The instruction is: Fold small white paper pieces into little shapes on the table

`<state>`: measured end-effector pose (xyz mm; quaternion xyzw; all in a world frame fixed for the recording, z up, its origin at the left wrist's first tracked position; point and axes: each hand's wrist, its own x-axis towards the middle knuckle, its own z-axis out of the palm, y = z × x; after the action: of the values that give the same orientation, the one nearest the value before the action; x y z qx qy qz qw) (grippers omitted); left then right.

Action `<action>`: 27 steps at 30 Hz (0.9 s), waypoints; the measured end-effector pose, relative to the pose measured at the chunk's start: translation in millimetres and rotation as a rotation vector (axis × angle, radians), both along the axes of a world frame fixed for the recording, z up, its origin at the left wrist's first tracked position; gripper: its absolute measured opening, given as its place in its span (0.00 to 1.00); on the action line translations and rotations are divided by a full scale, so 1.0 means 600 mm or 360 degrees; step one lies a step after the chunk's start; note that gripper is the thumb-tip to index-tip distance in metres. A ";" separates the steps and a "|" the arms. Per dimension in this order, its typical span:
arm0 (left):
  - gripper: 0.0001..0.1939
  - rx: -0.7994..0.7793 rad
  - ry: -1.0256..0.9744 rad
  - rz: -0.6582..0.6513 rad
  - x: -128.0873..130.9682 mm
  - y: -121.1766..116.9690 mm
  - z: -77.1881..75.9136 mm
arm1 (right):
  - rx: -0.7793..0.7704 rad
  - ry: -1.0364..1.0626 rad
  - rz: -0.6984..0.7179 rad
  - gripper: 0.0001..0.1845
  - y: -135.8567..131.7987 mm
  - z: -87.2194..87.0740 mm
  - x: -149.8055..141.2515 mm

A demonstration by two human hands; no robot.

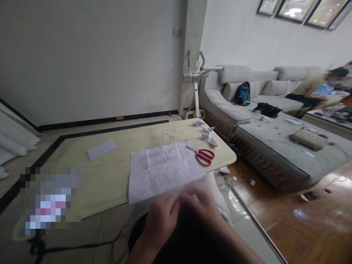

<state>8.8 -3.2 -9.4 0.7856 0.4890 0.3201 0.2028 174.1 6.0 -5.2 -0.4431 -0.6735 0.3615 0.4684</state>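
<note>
Left hand (162, 208) and right hand (200, 196) together, near side of creased paper sheet (162, 170); grip states indeterminable through blur. Probable step: folding; next move likely needs firm creasing.

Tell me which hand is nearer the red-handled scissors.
Right. In the picture, the right hand is below the scissors; the left hand is farther off, below and to the left.
</note>
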 end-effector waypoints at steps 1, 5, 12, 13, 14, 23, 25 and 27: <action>0.12 0.0088 0.0058 0.0027 -0.001 0.000 0.002 | 0.0114 -0.0035 -0.0020 0.05 -0.002 -0.001 0.000; 0.12 -0.0082 -0.0047 -0.0085 -0.006 -0.005 0.029 | 0.0352 -0.0110 -0.0042 0.06 -0.011 0.002 0.000; 0.16 -0.0441 -0.0230 -0.0139 -0.011 -0.006 0.051 | -0.0487 0.0288 0.0218 0.13 0.002 0.008 0.001; 0.15 -0.0370 -0.0193 -0.0092 -0.010 -0.005 0.047 | -0.0474 0.0238 0.0176 0.12 0.003 0.008 0.002; 0.13 -0.0312 -0.0175 -0.0050 -0.009 -0.004 0.043 | -0.0453 0.0199 0.0131 0.11 0.003 0.008 0.002; 0.05 -0.0036 -0.0494 0.0205 0.002 0.000 0.025 | -0.0484 0.0569 -0.0064 0.11 -0.005 0.002 -0.014; 0.06 0.0014 -0.0490 0.0233 -0.002 -0.001 0.024 | -0.0408 0.0437 0.0010 0.10 -0.006 0.004 -0.014; 0.06 0.0045 -0.0428 0.0184 -0.005 -0.002 0.024 | -0.0284 0.0284 0.0031 0.08 -0.007 0.010 -0.011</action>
<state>5.6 -4.3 5.1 0.7090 0.4974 0.4404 0.2366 167.3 1.7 0.7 -0.4424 -0.5987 0.4625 0.4816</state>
